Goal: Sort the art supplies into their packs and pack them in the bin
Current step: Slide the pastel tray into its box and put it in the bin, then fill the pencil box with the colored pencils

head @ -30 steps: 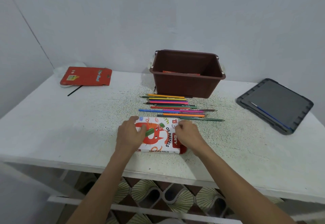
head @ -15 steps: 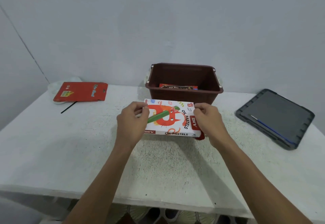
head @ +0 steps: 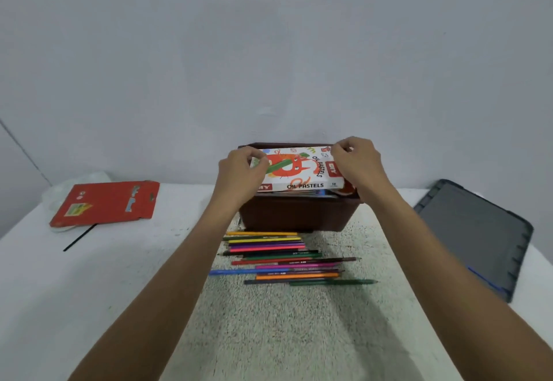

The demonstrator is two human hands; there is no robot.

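While I watch the feed, a red pack (head: 104, 202) lies flat at the worktop's (head: 89, 305) left end, a thin black stick (head: 79, 237) beside it. The left hand (head: 242, 171) pinches one short end of the pastel box (head: 294, 171), which lies crosswise at the brown bin's (head: 296, 216) mouth, face tilted toward me, reading "OIL PASTELS". Coloured pencils (head: 284, 258) lie crosswise in front. The right hand (head: 357, 162) pinches the other end. A grey tray (head: 472, 231) sits far right.

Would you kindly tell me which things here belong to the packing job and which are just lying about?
Job: oil pastels box, held by left hand and right hand over the brown bin; loose coloured pencils; red pack.
Lying about: dark grey tray; clear plastic under the red pack; thin black stick, purpose unclear.
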